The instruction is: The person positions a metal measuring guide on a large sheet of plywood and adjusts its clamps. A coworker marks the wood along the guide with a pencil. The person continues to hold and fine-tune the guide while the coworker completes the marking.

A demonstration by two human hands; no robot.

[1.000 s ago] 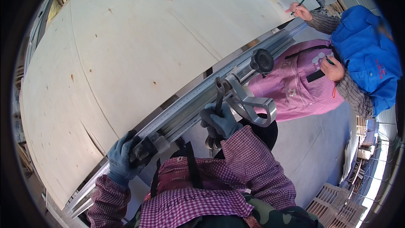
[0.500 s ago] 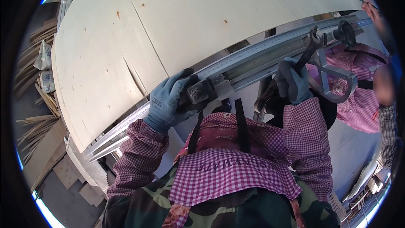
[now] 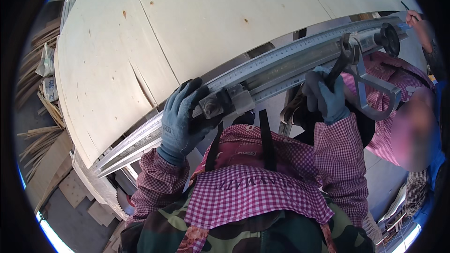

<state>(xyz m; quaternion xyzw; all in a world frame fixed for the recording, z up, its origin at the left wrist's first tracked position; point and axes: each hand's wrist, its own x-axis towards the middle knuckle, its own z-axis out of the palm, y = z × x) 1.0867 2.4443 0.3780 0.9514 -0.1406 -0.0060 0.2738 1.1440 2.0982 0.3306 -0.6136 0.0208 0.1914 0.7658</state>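
Metal rail (image 3: pixel 277 56): ran beside the sheet (image 3: pixel 201 23).
Left hand (image 3: pixel 179 121): fingers were bent around the block (image 3: pixel 212 105), on the rail.
Right hand (image 3: pixel 326 96): fingers were curled around the wrench (image 3: pixel 342 61).
Wrench: its head was beside the handle (image 3: pixel 376 80); touching, I could not tell.

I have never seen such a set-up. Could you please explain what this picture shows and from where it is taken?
No robot is here: one person works in grey-blue gloves. A wide camera on that person's head looks down, so straight edges appear bent. The left hand is curled against a dark block at the ruled metal rail. The right hand holds a dark wrench, its head beside a metal handle; whether it grips anything, I cannot tell. Beyond the rail lies a large pale wooden board with a crack. At the far right, another person's hand is visible.
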